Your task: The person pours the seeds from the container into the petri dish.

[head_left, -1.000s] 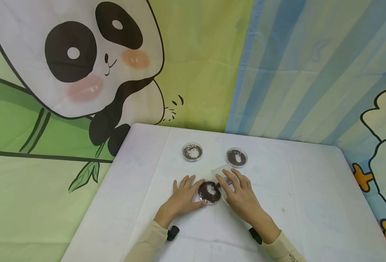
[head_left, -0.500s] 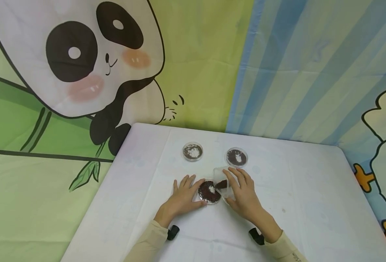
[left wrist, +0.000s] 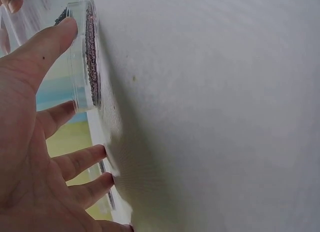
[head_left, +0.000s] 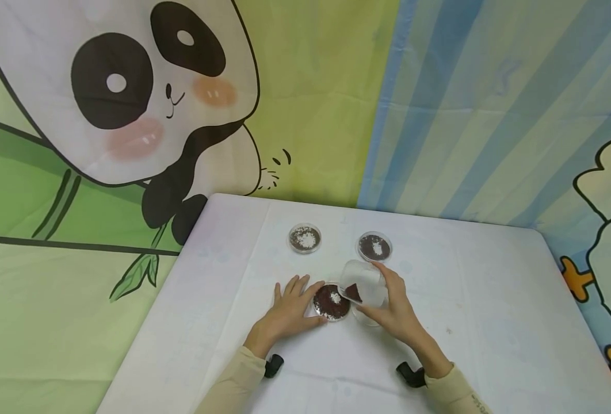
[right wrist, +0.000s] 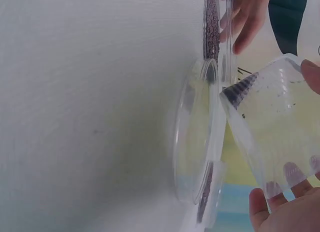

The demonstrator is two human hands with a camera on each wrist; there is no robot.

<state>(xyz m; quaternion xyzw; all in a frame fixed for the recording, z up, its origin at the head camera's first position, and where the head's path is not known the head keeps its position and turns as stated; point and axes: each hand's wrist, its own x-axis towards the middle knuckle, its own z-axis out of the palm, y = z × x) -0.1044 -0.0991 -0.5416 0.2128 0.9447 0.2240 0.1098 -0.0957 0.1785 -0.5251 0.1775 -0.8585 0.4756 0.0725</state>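
My left hand [head_left: 287, 316] steadies a petri dish [head_left: 331, 302] filled with dark granules and a white patch on top. Its thumb and index finger press opposite sides of the dish wall [left wrist: 80, 67], while the other fingers spread on the table. My right hand [head_left: 401, 307] grips a clear plastic cup [head_left: 369, 282], fingers on one side and thumb on the other. The cup tips toward the dish, its lower rim over the dish's right edge. A small heap of dark granules [right wrist: 240, 92] sits in the cup's lower corner. Under the cup lies a clear empty petri dish or lid [right wrist: 195, 137].
Two more petri dishes with dark and white contents stand behind the hands, one at back left [head_left: 304, 238] and one at back right [head_left: 374, 247]. White cloth covers the table [head_left: 492, 310]. A printed curtain [head_left: 305, 103] hangs behind it.
My right hand has shifted slightly right and turned, so more of the cup and its granules shows. The white patch in the steadied dish looks smaller. My left hand stays put.
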